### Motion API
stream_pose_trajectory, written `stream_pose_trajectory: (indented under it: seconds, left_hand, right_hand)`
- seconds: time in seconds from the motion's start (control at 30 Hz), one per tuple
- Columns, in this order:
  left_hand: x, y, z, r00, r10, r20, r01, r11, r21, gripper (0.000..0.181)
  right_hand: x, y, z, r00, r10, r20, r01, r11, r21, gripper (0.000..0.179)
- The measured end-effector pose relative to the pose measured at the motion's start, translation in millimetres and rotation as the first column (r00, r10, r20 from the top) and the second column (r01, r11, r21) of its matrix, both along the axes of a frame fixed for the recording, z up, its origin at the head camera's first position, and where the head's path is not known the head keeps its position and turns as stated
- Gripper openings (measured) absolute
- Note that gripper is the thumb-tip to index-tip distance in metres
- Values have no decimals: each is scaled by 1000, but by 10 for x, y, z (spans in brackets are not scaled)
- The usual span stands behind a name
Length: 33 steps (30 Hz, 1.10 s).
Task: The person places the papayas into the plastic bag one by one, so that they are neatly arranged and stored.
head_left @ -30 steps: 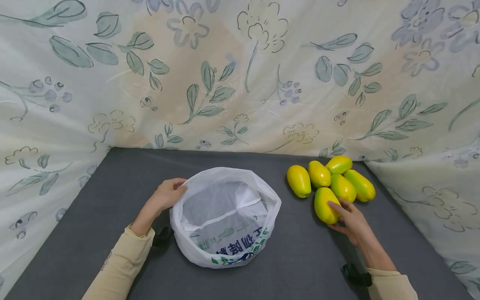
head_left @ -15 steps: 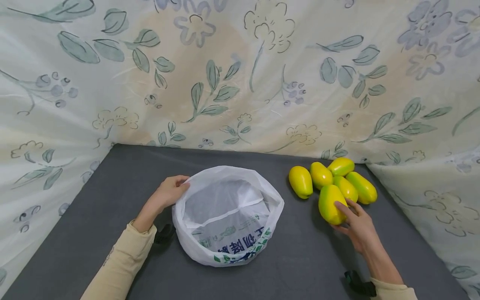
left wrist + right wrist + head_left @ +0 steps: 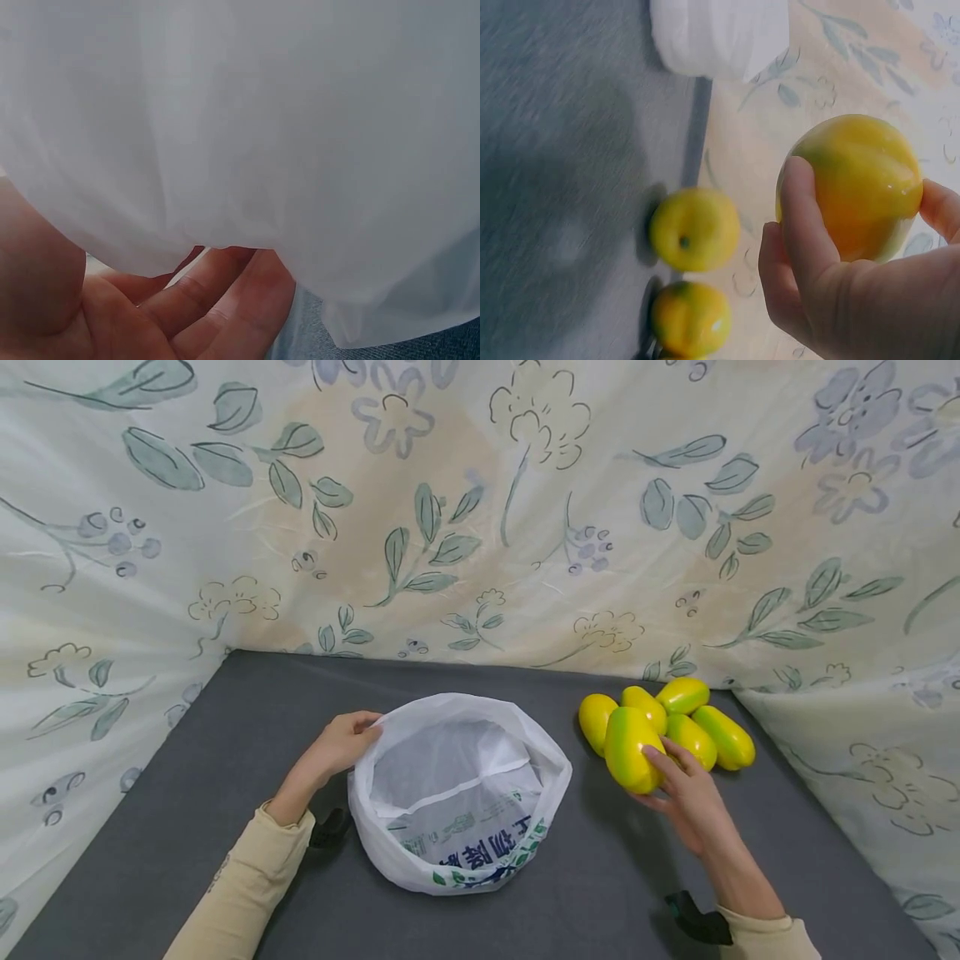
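Observation:
A white plastic bag (image 3: 459,703) with printed characters stands with its mouth wide open and its rim rolled outward. My left hand (image 3: 339,750) pinches its left rim; in the left wrist view the bag (image 3: 225,120) covers part of the fingers (image 3: 247,300). Held in my right hand (image 3: 693,802) is a yellow-green mango (image 3: 628,752), raised over the table to the right of the bag. Thumb and fingers wrap its sides in the right wrist view, where the mango (image 3: 855,187) appears end-on. Several more mangoes (image 3: 720,735) lie grouped behind it.
A dark grey cloth (image 3: 247,718) covers the table. Floral fabric (image 3: 420,543) hangs along the back and both sides, close behind the mango group. Black straps, one on each wrist (image 3: 697,920), sit near the sleeves.
My right hand has lifted the mango off the table and carried it left, away from the group toward the bag. The left hand stays at the bag's rim.

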<state>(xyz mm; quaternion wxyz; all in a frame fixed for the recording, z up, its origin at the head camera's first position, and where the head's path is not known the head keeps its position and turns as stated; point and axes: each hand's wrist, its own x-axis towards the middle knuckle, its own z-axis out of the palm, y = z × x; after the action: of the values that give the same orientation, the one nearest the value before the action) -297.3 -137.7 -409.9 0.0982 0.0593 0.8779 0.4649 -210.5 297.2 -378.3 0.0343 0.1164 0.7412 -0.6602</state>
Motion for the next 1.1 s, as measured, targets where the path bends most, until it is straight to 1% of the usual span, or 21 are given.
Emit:
stream_pose_trajectory:
  seconds: [0.1, 0.2, 0.33, 0.5, 0.57, 0.7, 0.8, 1.1]
  left_hand:
    - [0, -1, -10, 1000, -2, -2, 2, 1000, 0, 41]
    - [1, -1, -21, 1000, -2, -3, 2, 1000, -5, 40]
    - [5, 14, -26, 1000, 1, -13, -2, 1000, -11, 40]
    - [10, 46, -24, 999, 4, -33, -5, 999, -46, 40]
    - [9, 58, -25, 999, 9, -39, -11, 998, -61, 39]
    - [7, 77, -37, 999, 12, -52, -17, 997, -82, 38]
    - [11, 90, -44, 998, 4, -61, -9, 996, -88, 38]
    - [21, 111, -53, 997, 0, -72, -7, 995, -104, 37]
  right_hand:
    - [-34, -107, 31, 1000, 28, -7, -28, 1000, -5, 86]
    - [-64, -219, 43, 998, 65, -21, -65, 998, 3, 83]
    - [-96, -369, 63, 993, 108, -40, -108, 994, -11, 78]
    - [-137, -579, 95, 989, 145, -28, -146, 989, -34, 78]
    - [-154, -663, 98, 986, 167, -25, -168, 985, -47, 75]
    - [-192, -812, 78, 972, 231, -28, -233, 971, -60, 71]
    - [-223, -907, 51, 961, 277, -27, -278, 959, -57, 68]
    - [-277, -1193, -84, 926, 376, 21, -375, 926, -36, 63]
